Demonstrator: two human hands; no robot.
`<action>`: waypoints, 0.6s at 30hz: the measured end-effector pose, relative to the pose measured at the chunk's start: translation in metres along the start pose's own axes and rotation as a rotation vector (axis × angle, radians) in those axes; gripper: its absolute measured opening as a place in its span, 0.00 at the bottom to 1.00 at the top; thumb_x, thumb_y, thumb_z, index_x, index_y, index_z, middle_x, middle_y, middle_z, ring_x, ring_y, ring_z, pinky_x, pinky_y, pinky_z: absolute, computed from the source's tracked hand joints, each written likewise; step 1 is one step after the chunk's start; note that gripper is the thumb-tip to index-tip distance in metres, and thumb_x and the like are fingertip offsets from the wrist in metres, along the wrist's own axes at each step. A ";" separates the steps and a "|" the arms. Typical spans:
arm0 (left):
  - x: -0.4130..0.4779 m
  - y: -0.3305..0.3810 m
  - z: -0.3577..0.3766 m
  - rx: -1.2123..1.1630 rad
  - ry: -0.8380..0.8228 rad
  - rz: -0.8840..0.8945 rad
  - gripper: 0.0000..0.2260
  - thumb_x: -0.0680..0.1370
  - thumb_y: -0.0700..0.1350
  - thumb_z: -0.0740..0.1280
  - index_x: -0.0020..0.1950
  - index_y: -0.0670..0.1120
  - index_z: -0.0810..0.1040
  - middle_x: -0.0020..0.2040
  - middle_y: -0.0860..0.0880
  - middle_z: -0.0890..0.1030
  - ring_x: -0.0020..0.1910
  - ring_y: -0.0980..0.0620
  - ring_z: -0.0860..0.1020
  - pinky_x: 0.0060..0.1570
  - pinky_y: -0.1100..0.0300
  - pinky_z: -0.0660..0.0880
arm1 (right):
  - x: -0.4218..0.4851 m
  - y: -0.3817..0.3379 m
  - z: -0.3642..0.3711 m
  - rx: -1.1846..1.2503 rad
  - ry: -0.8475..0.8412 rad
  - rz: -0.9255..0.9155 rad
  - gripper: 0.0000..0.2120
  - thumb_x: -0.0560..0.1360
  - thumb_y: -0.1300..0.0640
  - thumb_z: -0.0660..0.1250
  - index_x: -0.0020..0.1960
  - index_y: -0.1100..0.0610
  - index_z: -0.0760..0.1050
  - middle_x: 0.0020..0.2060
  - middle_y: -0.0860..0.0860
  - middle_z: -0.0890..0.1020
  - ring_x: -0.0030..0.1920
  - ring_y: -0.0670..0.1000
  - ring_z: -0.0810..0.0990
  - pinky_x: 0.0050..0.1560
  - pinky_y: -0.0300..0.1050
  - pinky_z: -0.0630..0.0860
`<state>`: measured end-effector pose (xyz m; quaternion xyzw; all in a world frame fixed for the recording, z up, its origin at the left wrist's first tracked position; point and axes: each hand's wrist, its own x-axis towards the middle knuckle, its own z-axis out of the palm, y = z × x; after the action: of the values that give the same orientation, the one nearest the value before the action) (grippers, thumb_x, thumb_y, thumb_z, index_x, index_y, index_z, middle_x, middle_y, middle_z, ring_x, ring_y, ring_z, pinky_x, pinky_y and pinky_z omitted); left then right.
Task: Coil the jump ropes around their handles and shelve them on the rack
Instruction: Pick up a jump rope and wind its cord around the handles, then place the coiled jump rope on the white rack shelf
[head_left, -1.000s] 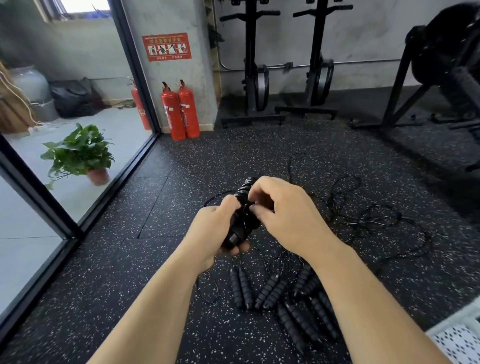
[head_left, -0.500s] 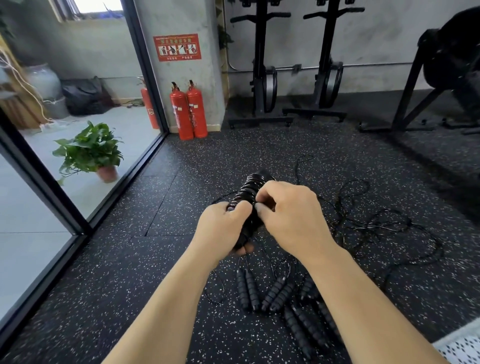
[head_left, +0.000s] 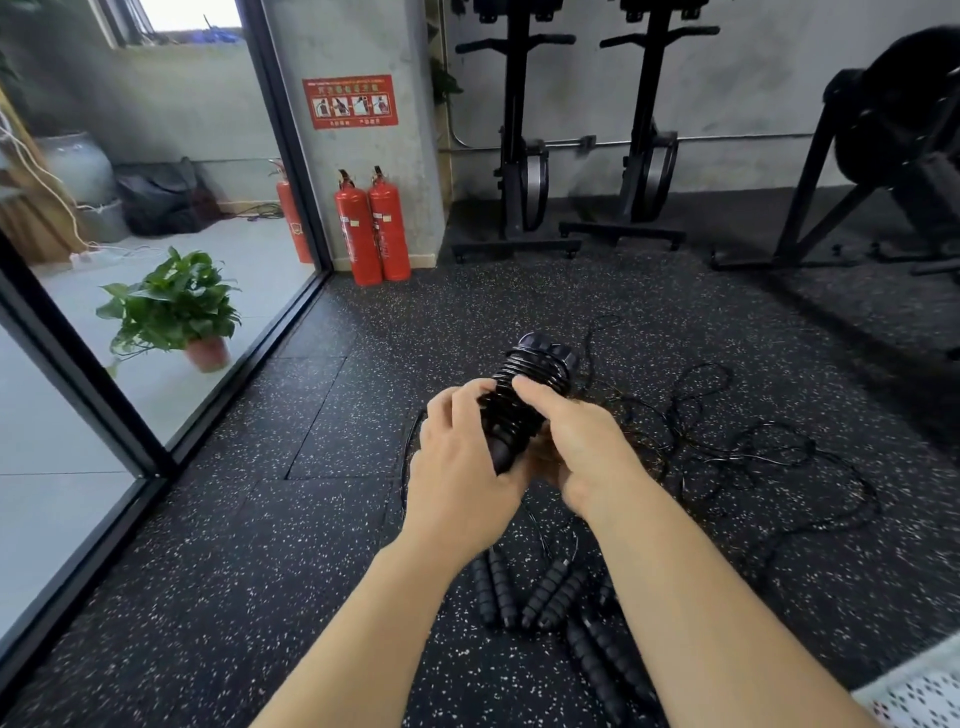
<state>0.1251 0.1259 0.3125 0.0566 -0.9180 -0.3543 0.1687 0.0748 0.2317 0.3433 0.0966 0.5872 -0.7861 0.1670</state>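
Black rope (head_left: 535, 364) is wound in close turns round the handles (head_left: 501, 457), which are held up over the speckled floor (head_left: 311, 519). Since a second ago the right hand (head_left: 582, 447) has been drawn down off the bundle's top, so more coils are bared. The winding is judged nearly finished, the shelving not begun. The left hand (head_left: 457, 457) is curled round the lower end. The right thumb (head_left: 545, 400) is pressed on the coils, its fingers tucked beneath and partly hidden. Loose ropes (head_left: 753, 452) lie behind.
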 end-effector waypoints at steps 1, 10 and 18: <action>0.000 0.002 0.001 -0.020 -0.028 -0.010 0.33 0.71 0.57 0.74 0.68 0.62 0.58 0.66 0.57 0.63 0.64 0.51 0.71 0.62 0.45 0.72 | 0.004 0.001 -0.002 0.010 0.037 -0.002 0.14 0.72 0.55 0.73 0.55 0.61 0.79 0.37 0.53 0.84 0.34 0.51 0.81 0.38 0.45 0.76; 0.020 0.022 0.007 -0.836 -0.214 -0.521 0.09 0.78 0.44 0.70 0.58 0.49 0.80 0.43 0.50 0.86 0.39 0.52 0.80 0.55 0.49 0.78 | 0.006 0.004 -0.038 -0.047 0.090 0.002 0.13 0.71 0.57 0.72 0.53 0.60 0.79 0.46 0.56 0.84 0.49 0.57 0.83 0.55 0.57 0.79; -0.011 0.067 0.036 -0.821 -0.280 -0.488 0.13 0.78 0.44 0.71 0.62 0.48 0.78 0.56 0.47 0.83 0.54 0.47 0.82 0.61 0.46 0.77 | -0.043 0.000 -0.084 -0.059 0.194 -0.082 0.07 0.73 0.59 0.70 0.51 0.58 0.81 0.46 0.56 0.85 0.48 0.56 0.83 0.53 0.54 0.79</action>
<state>0.1237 0.2007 0.3293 0.1507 -0.6767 -0.7198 -0.0356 0.1109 0.3181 0.3339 0.1430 0.6269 -0.7617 0.0797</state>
